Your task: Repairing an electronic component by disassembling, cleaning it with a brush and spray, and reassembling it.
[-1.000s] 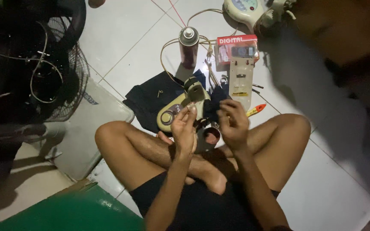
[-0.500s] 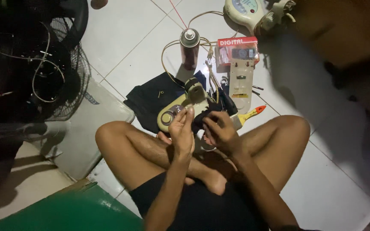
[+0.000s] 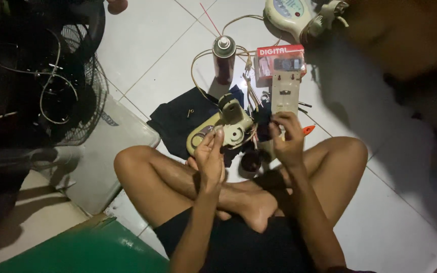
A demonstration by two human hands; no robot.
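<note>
Both hands raised over crossed legs — left hand (image 3: 211,151) fingers pinched, right hand (image 3: 287,139) seemingly curled.

The white tiled floor (image 3: 168,45) carries a dark cloth (image 3: 178,121), with a spray can (image 3: 223,58) just beyond the cloth, a red box (image 3: 280,60) right of the can, a cream fan housing (image 3: 223,129) on the cloth's right edge, and a fan guard (image 3: 72,96) left of it.

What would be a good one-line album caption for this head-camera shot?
Cross-legged on a tiled floor, a person's left hand and right hand work over a cream appliance housing beside a spray can.
</note>
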